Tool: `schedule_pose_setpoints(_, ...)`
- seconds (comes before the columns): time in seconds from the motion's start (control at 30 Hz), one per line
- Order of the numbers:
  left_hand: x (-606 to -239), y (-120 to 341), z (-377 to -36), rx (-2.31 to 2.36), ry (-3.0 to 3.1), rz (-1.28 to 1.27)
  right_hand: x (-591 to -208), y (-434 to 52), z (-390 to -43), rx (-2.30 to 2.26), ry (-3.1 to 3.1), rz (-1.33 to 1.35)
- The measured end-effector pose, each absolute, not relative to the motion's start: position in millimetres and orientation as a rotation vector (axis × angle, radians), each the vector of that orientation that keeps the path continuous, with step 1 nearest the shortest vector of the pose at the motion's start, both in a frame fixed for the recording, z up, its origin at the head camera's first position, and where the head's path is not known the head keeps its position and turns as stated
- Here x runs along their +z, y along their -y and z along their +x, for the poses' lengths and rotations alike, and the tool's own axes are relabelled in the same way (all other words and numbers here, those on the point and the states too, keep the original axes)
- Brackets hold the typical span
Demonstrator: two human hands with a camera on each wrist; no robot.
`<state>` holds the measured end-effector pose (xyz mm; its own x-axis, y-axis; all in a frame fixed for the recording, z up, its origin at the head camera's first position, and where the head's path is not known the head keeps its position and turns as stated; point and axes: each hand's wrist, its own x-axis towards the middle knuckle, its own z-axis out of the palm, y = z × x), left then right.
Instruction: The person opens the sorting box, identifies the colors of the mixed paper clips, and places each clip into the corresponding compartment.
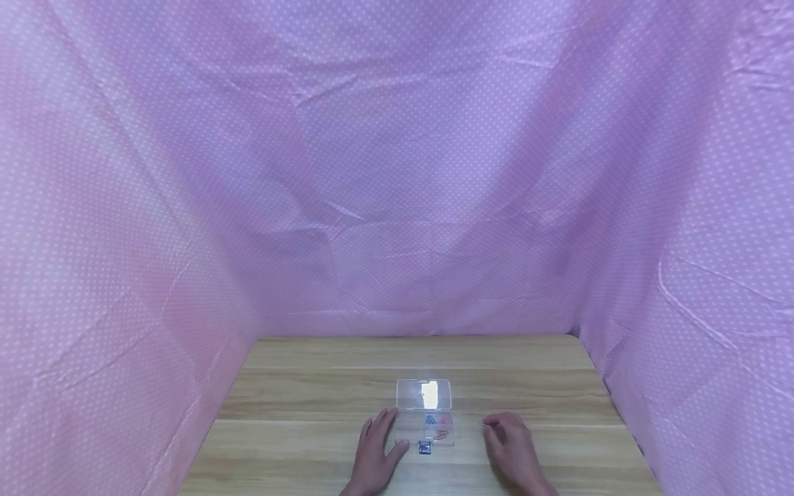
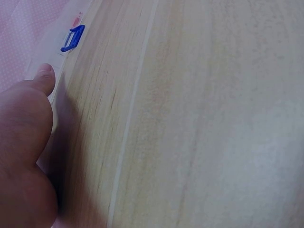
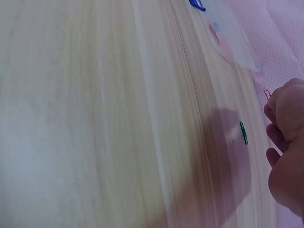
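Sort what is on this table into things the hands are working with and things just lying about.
In the work:
- clear plastic box, lid open, left hand resting against it
- coloured paper clips inside the box
- red paper clip pinched in the right hand
- green paper clip on the table by that hand

Lying about:
- blue clip in front of the box
- wooden table
- pink dotted cloth

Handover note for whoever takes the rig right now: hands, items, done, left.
Left hand: open, resting on the table, thumb against the near-left edge of the clear plastic box.
Right hand: fingers curled, pinching a red paper clip.
Box lies open on the wooden table, with red and blue clips inside.
Blue binder clip sits at the box's near edge.
Green paper clip lies loose on the table by the right hand.
Done: some clips boxed. Left, probably: held red clip, green clip.
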<state>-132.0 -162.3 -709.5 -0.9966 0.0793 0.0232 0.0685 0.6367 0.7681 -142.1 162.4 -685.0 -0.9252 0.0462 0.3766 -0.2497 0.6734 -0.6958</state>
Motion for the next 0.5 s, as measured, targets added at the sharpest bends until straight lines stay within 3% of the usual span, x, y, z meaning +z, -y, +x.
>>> schedule_pose_setpoints(0.5,-710,162,-130,1.324,-2.821,0.106,-682,-124,-139,1.176,2.564,0.277)
